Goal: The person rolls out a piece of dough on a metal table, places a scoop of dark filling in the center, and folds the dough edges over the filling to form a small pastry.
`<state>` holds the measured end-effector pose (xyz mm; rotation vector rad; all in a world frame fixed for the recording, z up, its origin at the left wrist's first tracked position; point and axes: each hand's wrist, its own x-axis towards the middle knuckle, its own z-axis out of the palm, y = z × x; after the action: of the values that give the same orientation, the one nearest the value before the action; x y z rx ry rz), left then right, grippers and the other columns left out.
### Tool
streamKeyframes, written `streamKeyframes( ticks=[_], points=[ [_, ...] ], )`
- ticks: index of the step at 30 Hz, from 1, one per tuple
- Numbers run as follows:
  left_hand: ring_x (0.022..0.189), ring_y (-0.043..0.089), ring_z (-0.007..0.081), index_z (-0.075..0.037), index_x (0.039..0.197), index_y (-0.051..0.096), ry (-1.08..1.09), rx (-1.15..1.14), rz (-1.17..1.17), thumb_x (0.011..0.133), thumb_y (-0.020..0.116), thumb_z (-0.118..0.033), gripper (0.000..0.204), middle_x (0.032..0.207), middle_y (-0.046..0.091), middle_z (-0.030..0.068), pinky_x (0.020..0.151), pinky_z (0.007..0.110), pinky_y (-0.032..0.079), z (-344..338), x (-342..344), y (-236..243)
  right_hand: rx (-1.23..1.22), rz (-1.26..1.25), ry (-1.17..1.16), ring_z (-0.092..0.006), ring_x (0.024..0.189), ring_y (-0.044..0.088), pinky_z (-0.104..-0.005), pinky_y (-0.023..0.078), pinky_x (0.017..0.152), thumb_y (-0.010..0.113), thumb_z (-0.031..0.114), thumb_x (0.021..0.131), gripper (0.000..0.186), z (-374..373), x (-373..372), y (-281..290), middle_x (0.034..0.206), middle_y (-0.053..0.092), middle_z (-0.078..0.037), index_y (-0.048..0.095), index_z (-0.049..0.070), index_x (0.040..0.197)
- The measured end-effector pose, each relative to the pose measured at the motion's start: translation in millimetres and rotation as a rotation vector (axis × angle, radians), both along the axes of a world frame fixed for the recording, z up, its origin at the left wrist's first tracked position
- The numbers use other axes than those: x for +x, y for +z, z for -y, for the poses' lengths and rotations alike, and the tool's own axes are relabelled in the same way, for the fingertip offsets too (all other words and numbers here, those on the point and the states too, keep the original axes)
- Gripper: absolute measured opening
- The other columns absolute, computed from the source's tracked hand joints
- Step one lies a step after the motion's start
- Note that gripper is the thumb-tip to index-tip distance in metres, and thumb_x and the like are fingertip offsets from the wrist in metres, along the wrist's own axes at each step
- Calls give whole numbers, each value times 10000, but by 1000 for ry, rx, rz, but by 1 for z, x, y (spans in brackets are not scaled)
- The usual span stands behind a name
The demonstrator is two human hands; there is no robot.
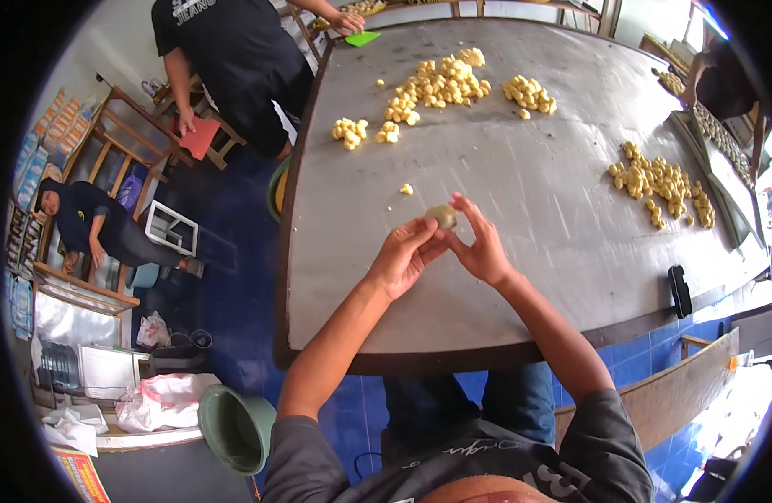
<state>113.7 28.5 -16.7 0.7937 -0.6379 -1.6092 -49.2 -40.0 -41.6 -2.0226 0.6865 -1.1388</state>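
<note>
"Where was the small round piece point(442, 218) when we looked?"

"We had it over the worktop point(537, 184), a little left of the worktop's middle. It was olive-brown and smooth-looking (what it was made of, we couldn't tell)."

"And our hands?"

"The left hand point(407, 256) grasped it, thumb against its side. The right hand point(480, 250) curved round its other side with the forefinger raised, though we couldn't tell whether that hand was gripping too."

"Did we have anything close by?"

"A single yellow lump point(406, 189) lay just beyond our fingers, left of the worktop's middle. We also saw a big yellow heap point(440, 84) in the worktop's far part, a smaller cluster point(528, 95) beside it, and a loose spread of lumps point(654, 180) near the worktop's right edge."

"Was anyone else there?"

"Yes, we saw a co-worker at the worktop's far left corner, one hand on a green scraper point(365, 38), the other holding a red scraper point(202, 137) out to the left of the worktop."

"And nearer us?"

"A black case point(679, 292) sat at the worktop's near edge, toward the right, and a green bucket point(266, 411) stood off the worktop's near left corner."
</note>
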Motion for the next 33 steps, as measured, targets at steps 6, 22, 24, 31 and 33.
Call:
streamKeyframes(
  ticks=[6,22,24,31,33],
  points=[
    [979,646,129,7,1157,577,169,14,-7,932,628,-162,286,1093,649,88,895,224,546,0,-6,3,-150,34,-141,-422,1257,454,-449,403,1035,737,189,830,669,-7,1,3,1338,476,-248,396,-23,1366],
    [995,641,160,14,1174,584,190,-21,82,921,642,-138,301,1082,649,77,925,269,535,-4,-10,8,116,-9,84,-379,1285,433,-418,348,1076,619,314,933,612,-8,7,3,1355,463,-250,396,-60,1363],
    [995,641,160,13,1173,588,184,-28,79,919,644,-139,301,1077,651,77,922,270,535,-2,-12,7,319,152,210,-336,1281,455,-392,349,1073,639,328,920,638,-4,8,-6,1371,458,-236,397,-63,1364],
    [982,649,172,12,1163,599,182,-24,131,906,665,-146,309,1070,662,90,885,277,549,-1,-8,3,227,179,94,-293,1297,428,-393,332,1088,720,289,866,733,-5,7,-6,1336,473,-177,345,-27,1410],
    [977,651,174,12,1164,599,170,-25,118,903,669,-146,313,1071,664,92,877,276,553,-1,-11,4,192,38,148,-254,1288,424,-388,321,1096,752,294,839,783,-6,6,-6,1306,484,-136,327,-11,1421]
  ],
)
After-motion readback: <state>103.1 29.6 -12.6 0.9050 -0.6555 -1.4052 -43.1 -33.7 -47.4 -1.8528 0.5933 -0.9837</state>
